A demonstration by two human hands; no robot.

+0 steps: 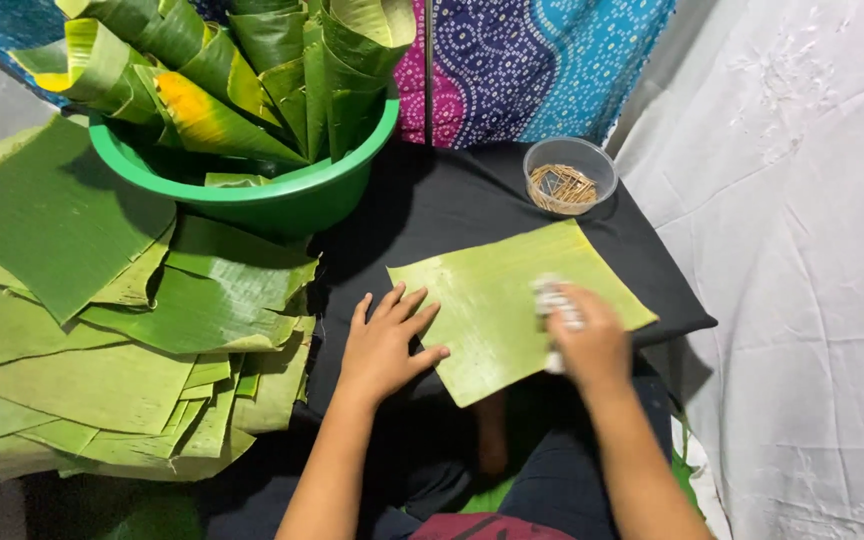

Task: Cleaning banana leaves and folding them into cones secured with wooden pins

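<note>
A pale green rectangular banana leaf piece (497, 300) lies flat on a black cloth (452, 205) in front of me. My left hand (384, 340) rests open, fingers spread, on the leaf's left edge. My right hand (582, 335) is on the leaf's right part, blurred with motion, gripping a small whitish cloth or pad (555, 300) against the leaf.
A green plastic basin (282, 195) at the back holds several rolled leaf cones (252, 70). A stack of cut leaf pieces (102, 330) lies to the left. A small clear bowl of wooden sticks (567, 178) sits behind the leaf. White fabric (802, 250) covers the right.
</note>
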